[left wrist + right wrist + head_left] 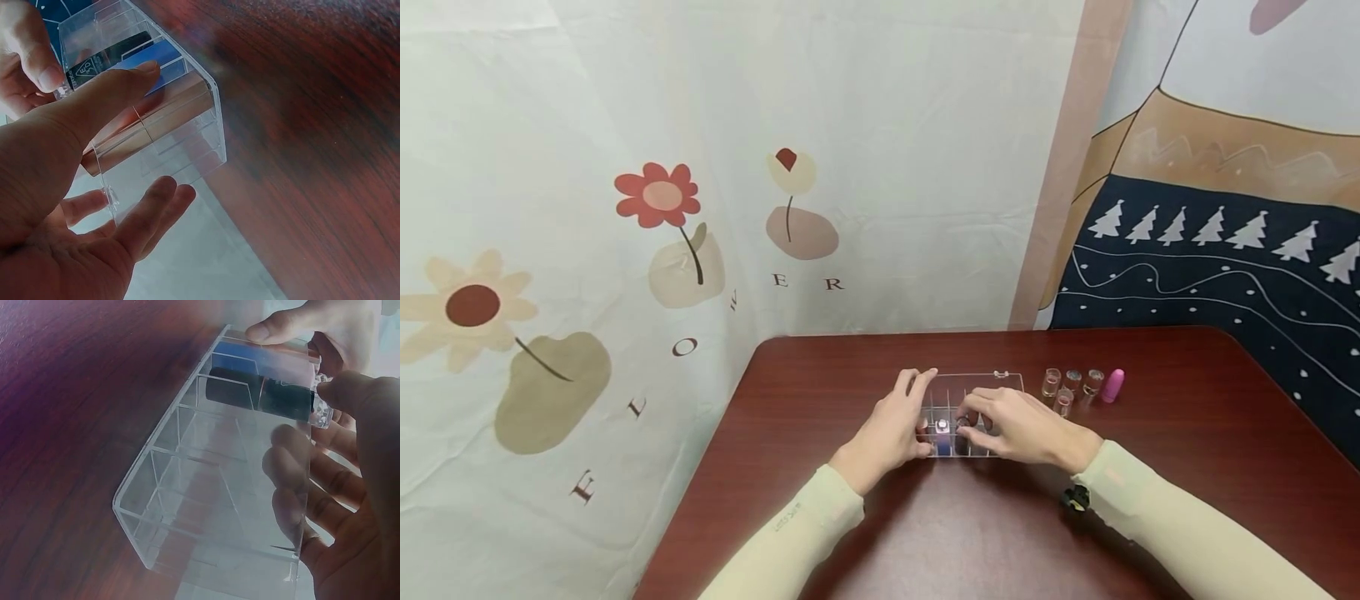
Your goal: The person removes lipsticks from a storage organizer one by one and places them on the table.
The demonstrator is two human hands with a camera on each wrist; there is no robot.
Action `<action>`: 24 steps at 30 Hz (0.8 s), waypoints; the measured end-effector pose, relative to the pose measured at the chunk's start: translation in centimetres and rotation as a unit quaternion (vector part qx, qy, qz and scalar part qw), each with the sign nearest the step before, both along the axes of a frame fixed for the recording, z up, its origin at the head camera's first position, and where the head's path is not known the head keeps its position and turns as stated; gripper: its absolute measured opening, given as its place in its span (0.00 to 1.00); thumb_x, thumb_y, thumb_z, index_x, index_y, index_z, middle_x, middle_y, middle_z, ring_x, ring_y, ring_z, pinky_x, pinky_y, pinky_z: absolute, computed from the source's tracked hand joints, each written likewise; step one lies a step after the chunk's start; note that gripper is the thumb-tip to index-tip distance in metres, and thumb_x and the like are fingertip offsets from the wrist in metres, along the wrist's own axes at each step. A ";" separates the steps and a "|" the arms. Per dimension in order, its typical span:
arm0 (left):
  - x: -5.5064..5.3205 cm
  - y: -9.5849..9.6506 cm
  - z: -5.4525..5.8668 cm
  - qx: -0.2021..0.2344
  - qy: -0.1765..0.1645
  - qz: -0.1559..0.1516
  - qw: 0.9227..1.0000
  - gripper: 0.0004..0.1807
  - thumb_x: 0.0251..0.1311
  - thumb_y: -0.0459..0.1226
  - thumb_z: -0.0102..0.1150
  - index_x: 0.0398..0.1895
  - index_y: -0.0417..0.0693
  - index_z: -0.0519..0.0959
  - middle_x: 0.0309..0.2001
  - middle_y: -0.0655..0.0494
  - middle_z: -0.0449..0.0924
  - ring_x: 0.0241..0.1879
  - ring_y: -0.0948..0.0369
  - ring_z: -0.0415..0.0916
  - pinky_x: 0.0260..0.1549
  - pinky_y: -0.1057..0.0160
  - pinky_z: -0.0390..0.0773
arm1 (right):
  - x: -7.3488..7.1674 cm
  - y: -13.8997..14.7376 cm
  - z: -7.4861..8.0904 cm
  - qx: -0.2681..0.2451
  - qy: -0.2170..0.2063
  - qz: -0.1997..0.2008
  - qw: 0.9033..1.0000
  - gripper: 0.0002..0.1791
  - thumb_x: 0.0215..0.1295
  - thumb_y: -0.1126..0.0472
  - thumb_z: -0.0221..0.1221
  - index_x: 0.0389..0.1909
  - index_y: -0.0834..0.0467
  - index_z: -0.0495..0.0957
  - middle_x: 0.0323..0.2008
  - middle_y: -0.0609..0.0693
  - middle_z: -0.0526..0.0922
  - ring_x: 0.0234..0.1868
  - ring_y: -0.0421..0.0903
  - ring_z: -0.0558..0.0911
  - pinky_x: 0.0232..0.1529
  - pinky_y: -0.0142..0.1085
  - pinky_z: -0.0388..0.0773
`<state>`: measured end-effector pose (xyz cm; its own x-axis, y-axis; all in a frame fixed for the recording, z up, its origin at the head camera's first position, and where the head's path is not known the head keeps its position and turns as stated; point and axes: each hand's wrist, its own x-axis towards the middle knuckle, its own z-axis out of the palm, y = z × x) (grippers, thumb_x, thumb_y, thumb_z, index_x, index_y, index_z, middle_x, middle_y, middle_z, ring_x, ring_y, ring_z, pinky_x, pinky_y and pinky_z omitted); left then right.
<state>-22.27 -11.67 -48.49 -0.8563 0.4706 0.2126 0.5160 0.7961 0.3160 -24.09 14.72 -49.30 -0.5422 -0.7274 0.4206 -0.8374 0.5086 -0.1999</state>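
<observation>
A clear plastic organizer box [976,377] with divided compartments stands on the table. My left hand [887,423] grips its left end, thumb on the near wall and fingers at the far side. A copper-coloured tube [178,112], a blue tube [234,357] with a pale top and a black lipstick tube [231,389] stand side by side in neighbouring compartments. My right hand [1026,423] pinches the black tube at its clear upper end, its lower part inside the box. The other right fingers curl over the compartments at the right.
Several small clear-topped tubes [1072,382] and a bright pink tube [1112,386] stand right of the box on the dark red wooden table [820,375]. A printed cloth [887,167] hangs behind the table's far edge.
</observation>
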 end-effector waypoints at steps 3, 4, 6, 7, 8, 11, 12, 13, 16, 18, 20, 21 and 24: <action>0.0 0.0 0.0 0.002 0.002 0.001 1.000 0.69 0.46 0.32 0.97 0.91 0.43 0.62 0.80 0.34 0.69 0.32 0.65 0.85 0.54 0.52 0.94 | 0.2 0.1 0.4 -0.006 -0.001 -0.002 1.000 0.08 0.76 0.54 0.77 0.50 0.49 0.90 0.41 0.40 0.89 0.31 0.36 0.81 0.36 0.29 0.82; 0.0 0.0 0.0 0.002 0.002 0.001 1.000 0.69 0.46 0.32 0.97 0.91 0.43 0.62 0.80 0.35 0.69 0.32 0.65 0.85 0.54 0.52 0.94 | 0.3 0.2 0.5 -0.009 0.000 -0.003 1.000 0.08 0.76 0.54 0.77 0.50 0.50 0.90 0.41 0.40 0.88 0.31 0.37 0.82 0.36 0.29 0.83; 0.1 0.0 0.0 0.002 0.004 0.001 1.000 0.69 0.46 0.32 0.98 0.91 0.43 0.62 0.79 0.35 0.69 0.32 0.66 0.84 0.53 0.52 0.94 | 0.4 0.3 0.7 -0.018 0.006 -0.003 1.000 0.09 0.76 0.55 0.77 0.50 0.51 0.90 0.41 0.40 0.89 0.32 0.39 0.84 0.37 0.30 0.83; 0.1 0.0 0.0 0.002 0.006 0.001 1.000 0.69 0.46 0.33 0.98 0.91 0.43 0.62 0.79 0.35 0.69 0.31 0.66 0.84 0.53 0.52 0.94 | 0.5 0.3 0.9 -0.023 0.009 -0.001 1.000 0.09 0.75 0.55 0.77 0.50 0.51 0.91 0.41 0.40 0.89 0.33 0.40 0.85 0.38 0.30 0.84; 0.1 0.0 0.0 0.002 0.006 0.001 1.000 0.69 0.46 0.33 0.98 0.91 0.43 0.62 0.79 0.36 0.70 0.31 0.66 0.84 0.52 0.52 0.94 | 0.5 0.4 1.0 -0.028 0.015 0.001 0.999 0.09 0.75 0.56 0.77 0.50 0.51 0.91 0.42 0.41 0.89 0.33 0.40 0.85 0.38 0.30 0.84; 0.1 0.0 -0.1 0.004 0.007 0.000 1.000 0.69 0.46 0.33 0.98 0.91 0.43 0.62 0.79 0.35 0.69 0.31 0.66 0.84 0.52 0.52 0.94 | 0.5 0.6 1.3 -0.039 0.030 0.004 0.999 0.09 0.73 0.58 0.78 0.50 0.53 0.91 0.42 0.41 0.90 0.33 0.39 0.85 0.39 0.31 0.85; 0.1 0.0 -0.1 0.004 0.008 0.000 1.000 0.69 0.46 0.33 0.98 0.91 0.43 0.62 0.79 0.35 0.70 0.30 0.66 0.84 0.52 0.52 0.94 | 0.5 0.6 1.4 -0.041 0.034 0.005 0.999 0.09 0.73 0.59 0.78 0.50 0.53 0.90 0.43 0.41 0.90 0.33 0.38 0.85 0.39 0.31 0.86; 0.1 -0.1 -0.2 0.004 0.009 0.000 1.000 0.69 0.46 0.33 0.98 0.91 0.43 0.62 0.79 0.36 0.70 0.30 0.67 0.84 0.51 0.52 0.94 | 0.5 0.6 1.5 -0.043 0.037 0.006 0.998 0.09 0.73 0.59 0.78 0.50 0.53 0.90 0.43 0.41 0.90 0.34 0.38 0.85 0.40 0.32 0.86; 0.0 -0.1 -0.2 0.007 0.011 -0.002 1.000 0.69 0.45 0.33 0.98 0.91 0.43 0.62 0.79 0.36 0.70 0.30 0.67 0.84 0.52 0.53 0.94 | 0.6 0.7 1.8 -0.044 0.034 0.003 0.998 0.09 0.73 0.59 0.77 0.51 0.53 0.91 0.44 0.41 0.91 0.35 0.36 0.85 0.42 0.33 0.87; 0.0 -0.1 -0.3 0.008 0.011 -0.003 1.000 0.69 0.45 0.33 0.98 0.91 0.43 0.63 0.79 0.36 0.70 0.30 0.67 0.85 0.52 0.53 0.94 | 0.7 0.8 2.0 -0.043 0.030 0.001 0.999 0.10 0.74 0.58 0.77 0.51 0.53 0.91 0.44 0.41 0.91 0.37 0.37 0.86 0.43 0.34 0.88; 0.0 -0.1 -0.3 0.010 0.008 -0.004 1.000 0.69 0.45 0.33 0.98 0.91 0.43 0.63 0.79 0.35 0.69 0.31 0.67 0.85 0.52 0.52 0.94 | 0.8 0.9 2.2 -0.042 0.026 -0.004 0.999 0.10 0.75 0.57 0.77 0.52 0.52 0.91 0.45 0.41 0.92 0.38 0.38 0.86 0.44 0.34 0.89; 0.0 0.0 -0.3 0.010 0.008 -0.003 1.000 0.69 0.45 0.33 0.98 0.91 0.43 0.63 0.79 0.35 0.70 0.31 0.67 0.85 0.52 0.52 0.94 | 0.8 0.9 2.3 -0.041 0.025 -0.007 0.999 0.11 0.75 0.57 0.77 0.53 0.52 0.91 0.46 0.41 0.92 0.39 0.38 0.87 0.45 0.35 0.89; 0.0 0.0 -0.2 0.009 0.007 -0.002 1.000 0.69 0.45 0.33 0.98 0.90 0.42 0.63 0.79 0.34 0.70 0.31 0.66 0.86 0.53 0.51 0.94 | 0.9 1.1 2.6 -0.040 0.022 -0.013 0.999 0.12 0.74 0.56 0.78 0.54 0.52 0.92 0.46 0.41 0.92 0.40 0.38 0.87 0.46 0.35 0.90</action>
<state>-22.23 -11.69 -48.74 -0.8512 0.4705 0.2324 0.5238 0.7883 0.3228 -23.20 15.85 -46.73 -0.5405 -0.6763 0.5004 -0.8329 0.5142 -0.2046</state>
